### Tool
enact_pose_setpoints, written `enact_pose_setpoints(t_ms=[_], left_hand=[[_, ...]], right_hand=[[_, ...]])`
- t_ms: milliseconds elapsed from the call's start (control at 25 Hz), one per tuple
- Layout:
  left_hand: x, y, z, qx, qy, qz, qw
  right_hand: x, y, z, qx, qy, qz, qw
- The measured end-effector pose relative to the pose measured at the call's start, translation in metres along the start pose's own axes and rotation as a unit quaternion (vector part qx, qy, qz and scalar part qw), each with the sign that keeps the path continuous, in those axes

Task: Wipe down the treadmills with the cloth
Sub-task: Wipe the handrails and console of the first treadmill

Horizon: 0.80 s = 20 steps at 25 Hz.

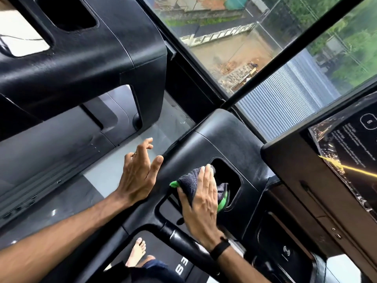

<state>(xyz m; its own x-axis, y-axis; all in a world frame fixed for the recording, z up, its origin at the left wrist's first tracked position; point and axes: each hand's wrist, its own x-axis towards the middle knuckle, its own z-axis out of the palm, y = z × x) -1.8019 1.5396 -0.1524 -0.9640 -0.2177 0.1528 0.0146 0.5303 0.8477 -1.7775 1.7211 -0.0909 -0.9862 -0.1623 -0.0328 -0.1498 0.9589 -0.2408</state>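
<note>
Bare arms, a black wristband [220,249], ring [134,153], dark trousers [155,268].

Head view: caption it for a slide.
Right hand presses a dark grey, green-edged cloth into the black treadmill console's cup recess.

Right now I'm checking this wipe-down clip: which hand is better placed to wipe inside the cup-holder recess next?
Right. The right hand already presses the cloth at the edge of the recess. The left hand holds nothing and sits open at the console's outer edge.
</note>
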Motion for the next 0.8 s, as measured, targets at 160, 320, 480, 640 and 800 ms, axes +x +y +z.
enact_pose_setpoints(t_ms=[160,320,480,640,800], left_hand=[[0.002,-0.001,0.0,-0.01,0.01,-0.009,1.0],[0.001,-0.002,0.001,-0.013,0.007,-0.011,1.0],[-0.001,0.002,-0.001,-0.008,0.01,-0.012,1.0],[-0.002,-0.001,-0.003,-0.024,0.032,-0.023,0.999],[-0.003,0.0,-0.004,-0.029,0.047,-0.018,0.998]], right_hand=[[0.006,-0.011,0.011,-0.084,0.009,-0.052,0.995],[0.072,-0.002,0.001,-0.117,-0.058,-0.122,0.984],[0.181,0.004,0.003,-0.186,-0.044,-0.003,0.982],[0.147,-0.033,0.017,-0.16,-0.102,-0.134,0.973],[0.073,-0.011,0.007,-0.096,-0.077,-0.324,0.938]])
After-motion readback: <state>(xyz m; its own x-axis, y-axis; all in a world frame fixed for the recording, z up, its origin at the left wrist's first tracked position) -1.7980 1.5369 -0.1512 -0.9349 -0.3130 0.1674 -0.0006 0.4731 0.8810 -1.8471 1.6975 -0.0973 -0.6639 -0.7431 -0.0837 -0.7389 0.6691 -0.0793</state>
